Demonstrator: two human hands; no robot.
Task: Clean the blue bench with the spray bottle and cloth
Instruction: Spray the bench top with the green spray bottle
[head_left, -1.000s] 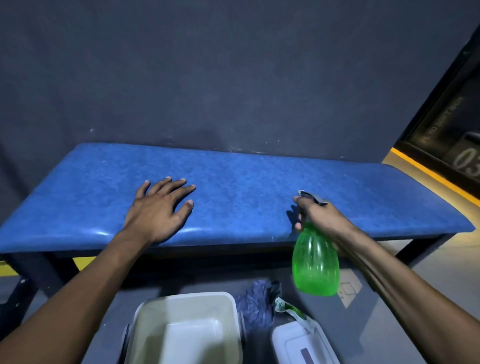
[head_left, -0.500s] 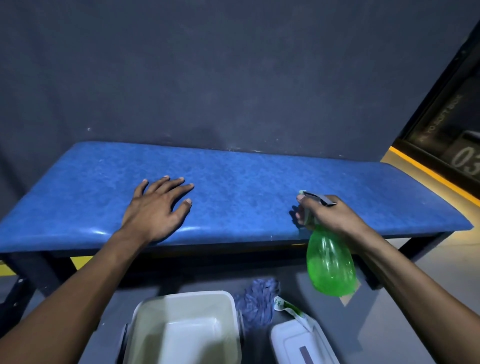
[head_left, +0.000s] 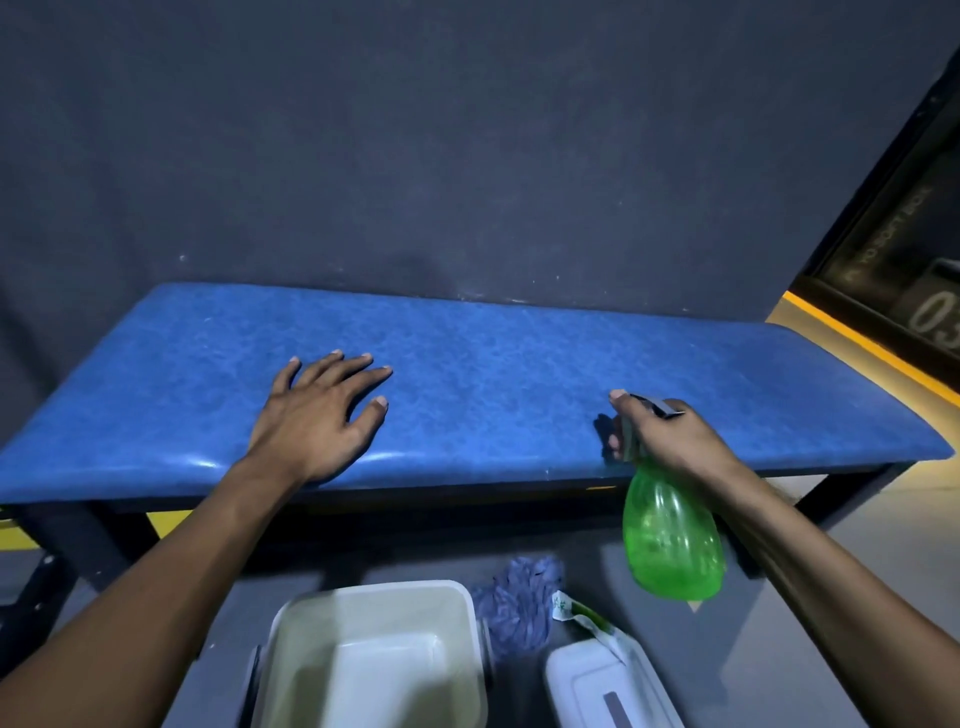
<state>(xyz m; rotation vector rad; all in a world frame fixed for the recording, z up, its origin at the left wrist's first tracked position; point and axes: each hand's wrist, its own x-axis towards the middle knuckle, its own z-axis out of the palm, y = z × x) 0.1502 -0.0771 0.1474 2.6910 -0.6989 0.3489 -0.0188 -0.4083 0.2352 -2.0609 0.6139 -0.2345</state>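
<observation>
The long blue padded bench (head_left: 493, 374) runs across the view against a dark wall. My left hand (head_left: 317, 421) lies flat on its front left part, fingers spread, holding nothing. My right hand (head_left: 670, 436) grips the neck and trigger of a green translucent spray bottle (head_left: 670, 540), which hangs below the bench's front edge with its nozzle pointing left over the seat. A crumpled blue-grey cloth (head_left: 519, 608) lies on the floor in front of the bench, below and left of the bottle.
A white plastic tub (head_left: 462, 644) stands on the grey floor at the bottom middle. To its right is a white lidded container (head_left: 587, 686) with a green-and-white packet (head_left: 582, 613) on it. A yellow floor line (head_left: 857, 338) and a dark door lie at the right.
My right hand with the spray bottle has shifted a little to the right along the bench's front edge. My left hand has stayed flat on the bench.
</observation>
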